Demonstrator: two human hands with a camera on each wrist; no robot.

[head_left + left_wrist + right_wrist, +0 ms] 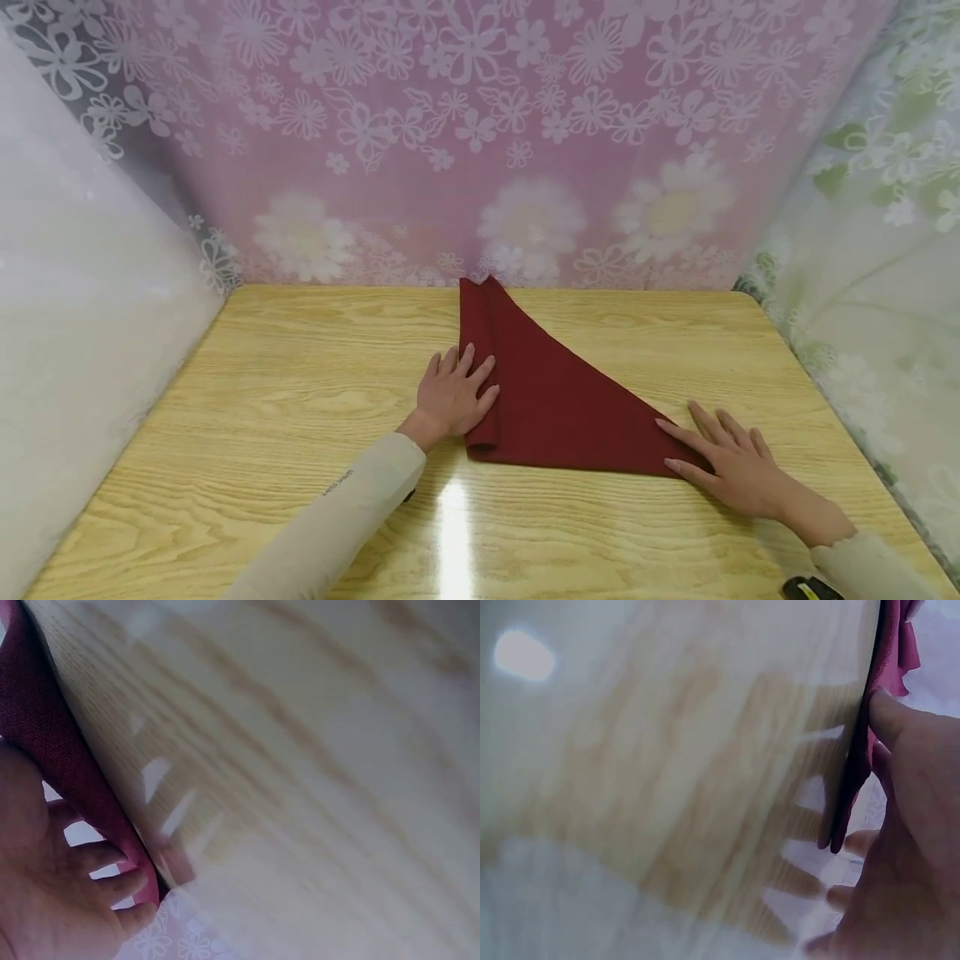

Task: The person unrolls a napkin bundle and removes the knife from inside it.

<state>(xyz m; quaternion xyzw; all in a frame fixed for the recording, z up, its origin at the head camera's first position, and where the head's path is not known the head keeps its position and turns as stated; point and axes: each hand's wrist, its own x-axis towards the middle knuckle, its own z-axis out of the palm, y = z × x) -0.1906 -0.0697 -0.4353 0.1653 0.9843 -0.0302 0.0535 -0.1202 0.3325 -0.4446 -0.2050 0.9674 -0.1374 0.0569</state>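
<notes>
A dark red cloth [570, 400] lies on the table as a rough triangle, its left edge turned over into a soft upright strip. On that strip rests my left hand [456, 396], palm down with fingers spread. My right hand [738, 467] lies over the cloth's right corner, fingers spread and mostly straight, thumb and index finger touching the fabric. In the left wrist view, the left hand [67, 877] sits against the cloth [52, 735]. The right wrist view has the right hand [922, 802] with its thumb on the cloth's edge [885, 667]. The corner under the right hand is hidden.
The wood-grain table [315, 358] ends at a pink flowered curtain [420, 183], which the cloth's top tip reaches. A white sheet [90, 292] hangs at the left and a green flowered one [870, 275] at the right. A black object [810, 588] shows by the right sleeve.
</notes>
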